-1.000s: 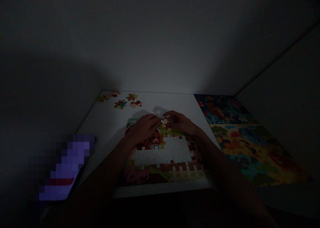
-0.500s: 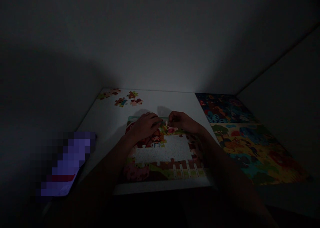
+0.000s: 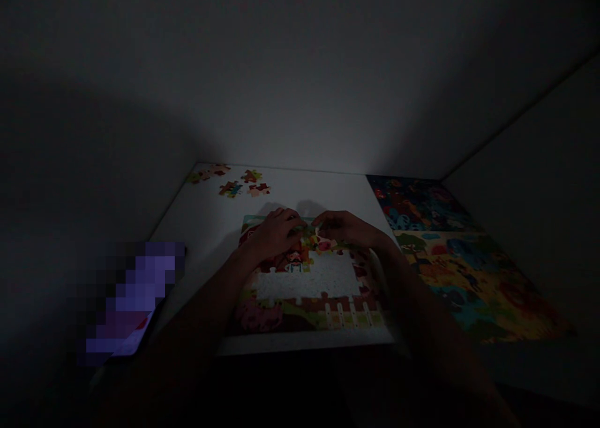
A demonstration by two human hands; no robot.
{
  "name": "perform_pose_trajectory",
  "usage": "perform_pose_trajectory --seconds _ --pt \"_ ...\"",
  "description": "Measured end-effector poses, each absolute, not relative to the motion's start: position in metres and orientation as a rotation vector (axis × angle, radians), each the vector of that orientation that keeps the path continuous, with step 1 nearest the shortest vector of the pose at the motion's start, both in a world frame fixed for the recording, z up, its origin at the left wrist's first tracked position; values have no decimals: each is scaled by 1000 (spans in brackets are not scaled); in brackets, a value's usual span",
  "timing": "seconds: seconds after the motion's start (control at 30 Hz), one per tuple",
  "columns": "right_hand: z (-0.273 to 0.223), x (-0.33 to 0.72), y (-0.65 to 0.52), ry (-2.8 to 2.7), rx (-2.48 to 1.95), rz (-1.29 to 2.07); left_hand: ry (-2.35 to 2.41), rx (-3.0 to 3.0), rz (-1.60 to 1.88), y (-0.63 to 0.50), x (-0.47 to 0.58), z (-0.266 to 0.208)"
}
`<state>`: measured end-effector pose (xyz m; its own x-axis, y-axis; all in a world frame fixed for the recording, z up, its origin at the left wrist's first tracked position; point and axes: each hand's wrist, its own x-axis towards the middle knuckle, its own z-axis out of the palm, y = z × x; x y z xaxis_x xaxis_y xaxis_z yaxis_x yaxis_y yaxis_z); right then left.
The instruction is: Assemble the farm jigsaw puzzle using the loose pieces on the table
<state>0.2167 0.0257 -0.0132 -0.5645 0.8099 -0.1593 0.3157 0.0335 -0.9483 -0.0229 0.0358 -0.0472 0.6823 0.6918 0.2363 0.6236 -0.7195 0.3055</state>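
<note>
A partly assembled jigsaw puzzle [image 3: 281, 318] with a farm picture lies before me, its border joined around a bare gap in the middle. My left hand [image 3: 280, 231] rests over its upper left part, fingers spread and curved, covering some of the picture. Just below those fingers a puzzle section with a figure in a hat [image 3: 295, 260] shows. My right hand [image 3: 342, 227] is at the upper middle, thumb and fingers apart over a section with a cow's head [image 3: 323, 243]. The fingertips of both hands are close together; no loose piece can be made out in either.
Loose puzzle pieces [image 3: 230, 189] are scattered at the table's far left corner. Two finished pictures, one dark blue [image 3: 422, 200] and one yellow [image 3: 469, 278], lie to the right. A lit, blurred phone-like screen [image 3: 140, 297] is at left. White walls enclose the table; light is dim.
My right hand's fingers have straightened from a pinch and reach further left toward my left hand. My left hand stays nearly in place. The whole view has shifted slightly.
</note>
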Motion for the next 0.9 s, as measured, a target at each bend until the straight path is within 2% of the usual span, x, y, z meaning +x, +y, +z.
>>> perform_pose_trajectory --seconds 0.37,0.9 --pt "-12 219 -4 -1854 -1311 1427 1053 2678 422 28 -28 -44" --pt "-19 211 -21 -1890 -1260 1407 1054 2711 425 27 -25 -44"
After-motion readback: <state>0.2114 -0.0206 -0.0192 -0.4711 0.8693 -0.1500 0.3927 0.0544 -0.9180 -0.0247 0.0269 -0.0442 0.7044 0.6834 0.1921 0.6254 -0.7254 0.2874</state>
